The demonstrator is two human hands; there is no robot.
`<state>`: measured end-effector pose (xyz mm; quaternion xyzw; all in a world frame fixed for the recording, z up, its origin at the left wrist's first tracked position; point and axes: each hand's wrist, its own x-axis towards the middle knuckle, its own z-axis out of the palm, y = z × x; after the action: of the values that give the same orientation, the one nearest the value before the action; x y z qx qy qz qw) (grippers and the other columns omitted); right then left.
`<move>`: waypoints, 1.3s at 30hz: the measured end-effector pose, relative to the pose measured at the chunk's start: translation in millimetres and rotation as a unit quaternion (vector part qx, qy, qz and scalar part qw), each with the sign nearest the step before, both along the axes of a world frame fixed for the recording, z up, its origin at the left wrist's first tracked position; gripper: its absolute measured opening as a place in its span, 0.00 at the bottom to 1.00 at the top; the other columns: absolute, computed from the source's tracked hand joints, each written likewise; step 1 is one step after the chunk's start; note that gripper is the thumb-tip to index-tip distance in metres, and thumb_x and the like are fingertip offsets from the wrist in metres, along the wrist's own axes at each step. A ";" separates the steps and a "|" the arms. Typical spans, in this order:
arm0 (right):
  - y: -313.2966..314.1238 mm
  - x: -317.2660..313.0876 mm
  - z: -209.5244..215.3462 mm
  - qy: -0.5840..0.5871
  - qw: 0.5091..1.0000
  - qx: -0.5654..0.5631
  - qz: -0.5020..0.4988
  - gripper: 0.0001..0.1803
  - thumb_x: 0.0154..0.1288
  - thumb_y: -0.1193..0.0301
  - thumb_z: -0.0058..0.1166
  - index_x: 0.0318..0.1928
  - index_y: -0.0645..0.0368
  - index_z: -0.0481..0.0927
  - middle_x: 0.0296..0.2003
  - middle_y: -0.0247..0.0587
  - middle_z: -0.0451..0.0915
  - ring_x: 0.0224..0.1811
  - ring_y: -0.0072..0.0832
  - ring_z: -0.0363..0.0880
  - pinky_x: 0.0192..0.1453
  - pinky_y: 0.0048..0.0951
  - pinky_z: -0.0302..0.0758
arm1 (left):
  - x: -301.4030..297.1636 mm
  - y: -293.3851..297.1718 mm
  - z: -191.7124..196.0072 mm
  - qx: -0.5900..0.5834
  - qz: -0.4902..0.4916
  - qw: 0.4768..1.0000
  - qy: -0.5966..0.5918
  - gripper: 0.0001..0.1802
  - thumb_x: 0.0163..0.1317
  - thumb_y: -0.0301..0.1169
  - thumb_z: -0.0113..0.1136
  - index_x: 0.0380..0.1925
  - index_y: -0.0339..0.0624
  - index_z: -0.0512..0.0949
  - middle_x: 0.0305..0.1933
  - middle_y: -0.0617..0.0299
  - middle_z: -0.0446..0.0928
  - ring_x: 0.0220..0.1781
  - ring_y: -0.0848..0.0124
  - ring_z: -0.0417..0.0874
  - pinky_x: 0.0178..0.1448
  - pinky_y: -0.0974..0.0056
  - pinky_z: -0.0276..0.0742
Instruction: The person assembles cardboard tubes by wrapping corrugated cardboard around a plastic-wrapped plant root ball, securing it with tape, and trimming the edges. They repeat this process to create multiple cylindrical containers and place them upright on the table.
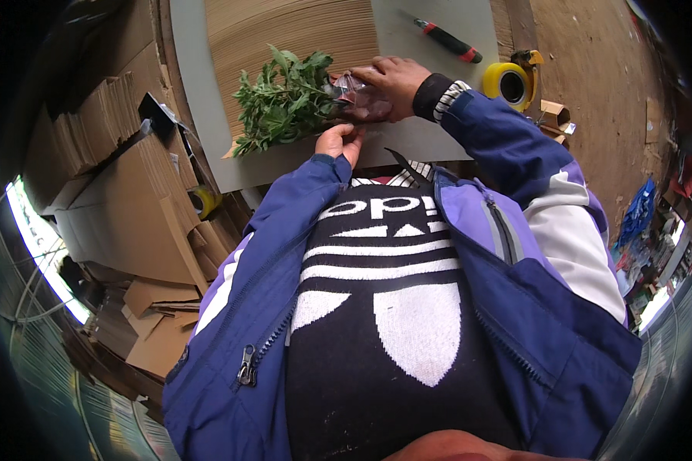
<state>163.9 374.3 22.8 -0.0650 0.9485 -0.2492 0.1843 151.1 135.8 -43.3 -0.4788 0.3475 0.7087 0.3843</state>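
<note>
Right hand (392, 83): at 12 o'clock, grasping a clear crinkled plastic bag (351, 91).
Left hand (341, 141): fingers curled at the counter (438, 38) edge, grip unclear.
Leafy green herb bunch (284, 100): on the counter, stems entering the bag.

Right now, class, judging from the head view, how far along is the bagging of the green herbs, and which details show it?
Early to midway. Done: the herb bunch lies gathered on the cardboard sheet. In hand: the right hand presses a clear plastic bag at the stem end, while the left hand rests just below it. Left: nearly all the leaves are outside the bag, and the yellow tape roll sits untouched.
</note>
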 end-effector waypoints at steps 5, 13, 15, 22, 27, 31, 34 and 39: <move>0.5 0.0 9.3 0.003 0.999 0.040 0.019 0.59 0.41 0.59 0.77 0.76 0.36 0.60 0.63 0.53 0.71 0.65 0.54 0.72 0.64 0.51 0.74 | 2.0 4.2 -2.7 -0.002 -0.005 1.000 -0.008 0.10 0.57 0.11 0.54 0.37 0.32 0.74 0.41 0.52 0.76 0.44 0.59 0.77 0.61 0.50 0.80; -10.2 6.8 0.2 0.026 0.998 0.051 -0.005 0.55 0.46 0.57 0.75 0.76 0.35 0.60 0.65 0.52 0.70 0.67 0.54 0.70 0.65 0.55 0.70 | 1.2 15.8 9.3 -0.008 0.020 1.000 -0.008 0.12 0.54 0.14 0.58 0.39 0.36 0.77 0.39 0.55 0.78 0.42 0.60 0.78 0.56 0.52 0.79; -13.6 7.6 0.9 0.032 0.997 0.064 -0.011 0.57 0.44 0.53 0.76 0.76 0.36 0.60 0.66 0.53 0.70 0.67 0.55 0.70 0.64 0.61 0.70 | 1.0 18.9 10.2 -0.005 0.029 1.000 -0.007 0.10 0.54 0.17 0.60 0.36 0.40 0.79 0.36 0.59 0.79 0.40 0.62 0.78 0.54 0.54 0.78; -31.6 11.8 20.7 -0.039 0.996 0.068 -0.048 0.63 0.41 0.55 0.79 0.77 0.46 0.55 0.74 0.53 0.60 0.76 0.58 0.56 0.68 0.71 0.63 | 0.9 12.3 9.1 0.065 0.041 0.997 -0.010 0.19 0.55 0.20 0.59 0.49 0.38 0.79 0.50 0.53 0.81 0.48 0.56 0.80 0.60 0.53 0.79; -35.8 20.8 3.4 0.021 0.997 0.038 -0.062 0.56 0.46 0.57 0.76 0.75 0.48 0.59 0.70 0.53 0.62 0.72 0.60 0.59 0.65 0.55 0.74 | 2.4 -0.7 54.8 -0.027 -0.340 0.918 0.201 0.08 0.68 0.22 0.57 0.45 0.37 0.75 0.50 0.53 0.79 0.48 0.60 0.83 0.55 0.59 0.84; -41.5 30.0 -11.2 0.067 0.995 0.049 -0.051 0.54 0.50 0.59 0.73 0.76 0.48 0.58 0.72 0.54 0.60 0.73 0.63 0.58 0.67 0.53 0.74 | -38.5 29.6 71.1 -0.144 -0.443 0.477 0.745 0.20 0.68 0.31 0.61 0.58 0.39 0.76 0.54 0.50 0.80 0.55 0.55 0.82 0.61 0.57 0.78; -44.6 33.3 -10.6 0.044 0.996 0.058 -0.052 0.59 0.44 0.57 0.76 0.76 0.48 0.57 0.73 0.54 0.59 0.74 0.64 0.57 0.67 0.53 0.74 | -77.1 52.1 57.3 -0.238 -0.580 0.399 0.669 0.26 0.73 0.50 0.51 0.60 0.42 0.75 0.58 0.48 0.80 0.60 0.49 0.80 0.63 0.50 0.76; -43.3 28.6 0.4 0.007 0.995 0.073 -0.061 0.63 0.39 0.55 0.79 0.76 0.47 0.57 0.73 0.54 0.59 0.73 0.63 0.57 0.67 0.52 0.75 | -140.6 45.7 39.1 -0.255 -0.817 0.153 0.494 0.26 0.76 0.55 0.37 0.63 0.68 0.78 0.61 0.64 0.82 0.65 0.61 0.79 0.73 0.37 0.57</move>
<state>192.5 331.1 23.2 0.0050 0.9675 -0.1901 0.1667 10.5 181.5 -4.2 0.4623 0.8153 -0.0575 0.3440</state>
